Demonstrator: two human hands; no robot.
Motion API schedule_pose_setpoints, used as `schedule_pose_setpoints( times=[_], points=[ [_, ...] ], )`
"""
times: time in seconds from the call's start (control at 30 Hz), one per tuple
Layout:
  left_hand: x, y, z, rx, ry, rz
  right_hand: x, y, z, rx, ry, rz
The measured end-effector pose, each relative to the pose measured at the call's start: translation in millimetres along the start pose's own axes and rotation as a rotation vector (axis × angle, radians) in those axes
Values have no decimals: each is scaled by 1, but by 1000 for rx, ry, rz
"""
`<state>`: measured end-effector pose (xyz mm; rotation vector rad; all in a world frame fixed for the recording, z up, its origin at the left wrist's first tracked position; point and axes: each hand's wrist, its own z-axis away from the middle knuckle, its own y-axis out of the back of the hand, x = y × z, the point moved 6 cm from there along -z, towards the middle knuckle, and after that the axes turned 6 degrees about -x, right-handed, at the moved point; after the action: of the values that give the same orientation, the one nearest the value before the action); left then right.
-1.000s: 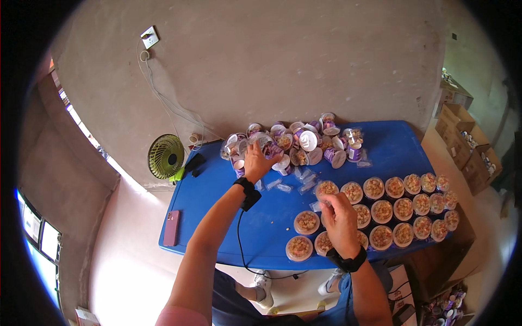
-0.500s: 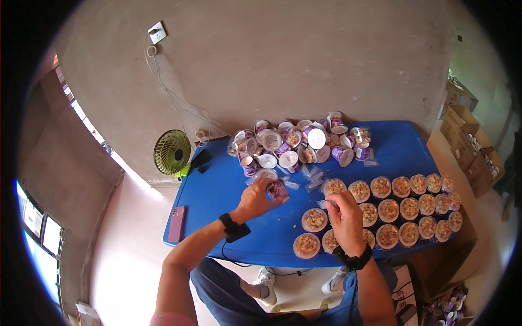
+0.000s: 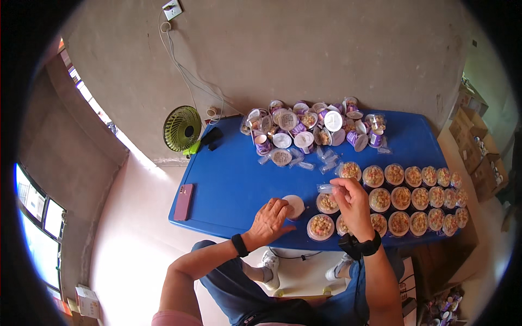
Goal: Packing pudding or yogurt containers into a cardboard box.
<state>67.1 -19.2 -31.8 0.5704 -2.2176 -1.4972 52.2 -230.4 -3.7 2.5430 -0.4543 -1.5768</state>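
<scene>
Your left hand [image 3: 269,221] reaches in palm down, its fingers bent against the left side of a white-topped cup [image 3: 294,204] near the table's front edge, with the thumb stretched out; you can't tell from here whether the grip is closed. Your right hand [image 3: 353,204] is raised over the cups, knuckles up and fingers curled, pinching a clear packet [image 3: 324,188] between thumb and fingertips. Each wrist wears one black band. To the right, on the blue table [image 3: 234,185], stand popcorn-coloured filled cups [image 3: 399,196] in three rows: you can count seven at the back, seven in the middle and eight in front, though your right hand may hide more. Farther off lies a pile of purple-and-white cups [image 3: 304,125], too overlapped to count, with several loose clear packets [image 3: 328,157] before it. On your left are one phone [image 3: 184,202] and one green fan [image 3: 182,129]. Below the table you see two white shoes [image 3: 271,269].
</scene>
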Motion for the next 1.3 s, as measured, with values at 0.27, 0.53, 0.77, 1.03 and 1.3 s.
schedule_pose_setpoints(
  times=[0.27,0.53,0.77,1.03,1.3],
  points=[
    [-6,19,2,32,230,529,3,-23,6,-173,-256,-382],
    [-23,5,-15,110,495,1276,-2,-40,13,-148,-31,-195],
    [-59,-1,10,-2,555,931,-1,-21,6,-100,-39,-146],
    [-60,-18,8,-14,424,743,-6,-26,9,-136,-8,-4],
    [-77,0,0,53,529,578,-6,-23,7,-121,-30,-48]
  ],
)
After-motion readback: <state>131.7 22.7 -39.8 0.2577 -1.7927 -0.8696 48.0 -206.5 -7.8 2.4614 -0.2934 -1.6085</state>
